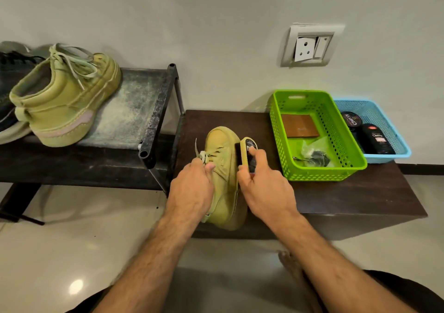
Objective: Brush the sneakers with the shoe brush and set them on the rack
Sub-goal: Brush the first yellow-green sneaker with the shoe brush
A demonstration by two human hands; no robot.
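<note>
An olive-green sneaker (224, 159) stands on a low dark wooden bench (348, 192), toe pointing away from me. My left hand (192, 187) grips its collar and tongue by the laces. My right hand (264, 183) holds a yellow-backed shoe brush (247, 149), its dark bristles pressed against the sneaker's right side. The matching sneaker (67, 99) sits on the top shelf of a dark metal rack (153, 118) at the left, heel toward me.
A dark shoe (9, 72) lies at the rack's far left. On the bench stand a green basket (355, 161) with a brown card and a packet, and a blue basket (398, 151) with polish containers. A wall socket (312, 46) is above. Pale tiled floor below.
</note>
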